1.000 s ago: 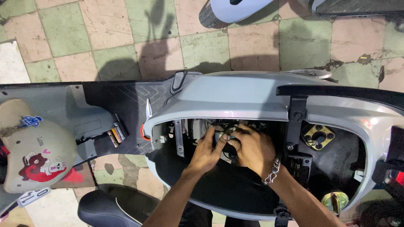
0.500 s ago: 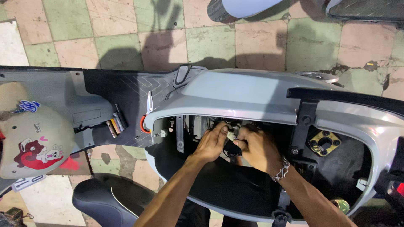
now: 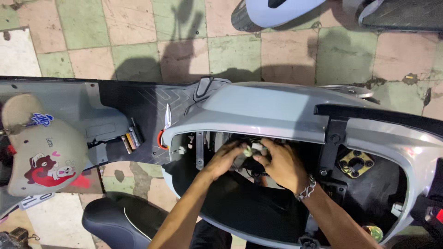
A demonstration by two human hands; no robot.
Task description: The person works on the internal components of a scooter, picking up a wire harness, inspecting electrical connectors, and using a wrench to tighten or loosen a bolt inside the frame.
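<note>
Centre of the frame: a person's left hand (image 3: 224, 159) and right hand (image 3: 282, 165) meet inside the open body of a grey scooter (image 3: 272, 110), fingers of both pinched around a small pale connector (image 3: 251, 149) with dark wires trailing beneath it. Both hands grasp the part between thumb and fingertips; how the two halves sit against each other cannot be told, since the fingers cover the joint. A chain bracelet (image 3: 306, 189) hangs at the right wrist.

Compared with a second ago, the hands have drawn slightly apart and lifted, so that the connector now shows between them where earlier the knuckles hid it (a sign, judging by the pose, that the plug has been pulled clear of the dark cavity and is being worked in the open).

At left of the frame, a beige helmet (image 3: 39, 147) with cartoon stickers rests beside the grey footboard (image 3: 138, 103). A black seat (image 3: 117, 221) lies at lower left. A yellowish metal bracket (image 3: 355, 163) sits at right, inside the shell. Tiled floor (image 3: 138, 41) fills the upper frame.
</note>
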